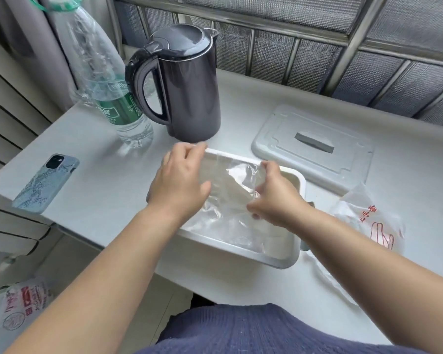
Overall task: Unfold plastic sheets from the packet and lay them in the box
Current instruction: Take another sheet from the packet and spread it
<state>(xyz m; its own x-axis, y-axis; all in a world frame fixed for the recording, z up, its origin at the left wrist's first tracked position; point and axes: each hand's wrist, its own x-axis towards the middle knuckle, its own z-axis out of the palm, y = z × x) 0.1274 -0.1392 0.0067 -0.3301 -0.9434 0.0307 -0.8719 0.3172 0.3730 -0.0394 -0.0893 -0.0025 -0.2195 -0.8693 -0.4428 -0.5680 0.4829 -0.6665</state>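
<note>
Plastic sheet (232,186); left hand (179,180), right hand (275,198) pinching

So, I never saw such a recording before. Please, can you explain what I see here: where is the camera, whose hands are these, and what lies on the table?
There is no machine here. One camera sits on a person's head and looks forward and down, so the two arms belong to that person. The left hand and the right hand each hold an edge of a clear plastic sheet, spread over an open white box. The lid of the box lies behind it, to the right. A white packet with red print lies at the right. On the white table there also stand a dark kettle and a water bottle, and a phone lies at the left.
</note>
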